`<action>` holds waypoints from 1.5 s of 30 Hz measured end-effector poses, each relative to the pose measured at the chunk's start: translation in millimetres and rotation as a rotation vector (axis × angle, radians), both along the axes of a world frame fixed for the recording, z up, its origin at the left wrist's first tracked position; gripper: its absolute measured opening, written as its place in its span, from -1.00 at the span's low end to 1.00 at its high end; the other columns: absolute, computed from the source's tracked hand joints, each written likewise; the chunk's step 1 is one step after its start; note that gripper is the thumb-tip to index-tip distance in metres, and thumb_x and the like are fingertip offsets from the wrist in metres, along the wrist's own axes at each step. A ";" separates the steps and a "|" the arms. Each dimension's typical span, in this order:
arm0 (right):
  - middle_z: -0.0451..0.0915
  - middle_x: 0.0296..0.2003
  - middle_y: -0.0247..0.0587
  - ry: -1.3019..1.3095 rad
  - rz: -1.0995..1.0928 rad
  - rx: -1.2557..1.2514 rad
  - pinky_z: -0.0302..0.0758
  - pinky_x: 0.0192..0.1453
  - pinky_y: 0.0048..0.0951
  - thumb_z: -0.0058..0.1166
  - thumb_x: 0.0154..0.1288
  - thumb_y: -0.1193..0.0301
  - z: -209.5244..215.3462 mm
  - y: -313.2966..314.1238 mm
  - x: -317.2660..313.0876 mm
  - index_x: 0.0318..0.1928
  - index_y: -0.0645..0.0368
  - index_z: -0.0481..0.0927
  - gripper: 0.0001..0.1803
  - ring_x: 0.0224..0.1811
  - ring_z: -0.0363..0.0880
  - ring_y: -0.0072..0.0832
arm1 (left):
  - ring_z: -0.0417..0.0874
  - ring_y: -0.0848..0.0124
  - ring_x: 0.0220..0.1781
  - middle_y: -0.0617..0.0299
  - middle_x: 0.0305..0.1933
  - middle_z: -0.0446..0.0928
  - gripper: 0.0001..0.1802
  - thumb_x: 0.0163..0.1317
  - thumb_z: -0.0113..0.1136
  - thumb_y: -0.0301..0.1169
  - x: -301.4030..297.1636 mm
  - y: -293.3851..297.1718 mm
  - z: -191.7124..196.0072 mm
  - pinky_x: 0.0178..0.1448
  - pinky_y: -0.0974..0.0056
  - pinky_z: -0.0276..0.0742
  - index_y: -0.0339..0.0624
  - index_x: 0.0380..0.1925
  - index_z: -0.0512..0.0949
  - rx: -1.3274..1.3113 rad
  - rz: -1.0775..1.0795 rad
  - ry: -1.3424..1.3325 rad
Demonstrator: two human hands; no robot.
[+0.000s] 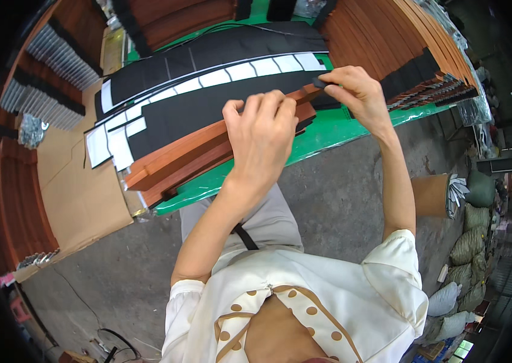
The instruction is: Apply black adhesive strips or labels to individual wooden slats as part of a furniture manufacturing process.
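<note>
Nearest the camera was the person's cream blouse with tan dotted trim [304, 302], its short sleeves gathered above bare forearms that reached up to a green-topped bench [334, 130]. The left hand [262, 136] lay knuckles-up, fingers curled down over a bundle of long reddish-brown wooden strips [177, 160] that sat slanted across the bench edge, clasping it near its upper end. The right hand [356, 91] was closed in a pinch on a small black pad [319, 83], thumb and fingertips pressing it against the top end of the same bundle. Just behind the strips lay long black foam sheets with white backing squares [207, 97], spread along the bench. Further stacks of reddish-brown wooden slats [389, 42] stood at the far right, some with black pads on their ends. Flat brown cardboard [74, 187] covered the left part of the bench. On the grey concrete floor [340, 199] to the right sat a brown cardboard box [431, 195] and filled woven sacks [470, 248].
</note>
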State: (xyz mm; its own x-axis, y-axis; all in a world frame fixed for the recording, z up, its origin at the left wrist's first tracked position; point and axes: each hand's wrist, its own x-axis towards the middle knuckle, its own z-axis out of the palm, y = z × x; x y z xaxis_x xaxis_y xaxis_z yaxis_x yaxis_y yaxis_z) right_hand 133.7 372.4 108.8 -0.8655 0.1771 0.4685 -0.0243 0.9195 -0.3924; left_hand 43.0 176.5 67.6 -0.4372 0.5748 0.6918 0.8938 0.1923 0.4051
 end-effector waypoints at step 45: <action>0.60 -0.35 -0.40 0.011 0.278 0.007 0.46 -0.17 -0.42 0.27 0.04 0.37 -39.4 52.6 -22.7 -0.27 0.09 0.71 -0.80 -0.23 0.47 -0.45 | 0.53 0.41 -0.31 0.37 -0.31 0.60 -0.77 -0.05 0.38 -0.36 -8.4 64.5 -14.2 -0.08 0.23 0.20 -0.10 -0.34 0.64 -0.123 0.088 -0.114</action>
State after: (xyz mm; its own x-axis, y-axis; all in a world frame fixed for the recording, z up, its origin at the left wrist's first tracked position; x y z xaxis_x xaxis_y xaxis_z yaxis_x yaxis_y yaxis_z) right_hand 111.0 425.0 69.4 -0.8754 -0.0694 0.4784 -0.2798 0.8797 -0.3844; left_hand 34.6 241.0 53.3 -0.5613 0.6081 0.5614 0.8208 0.3223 0.4715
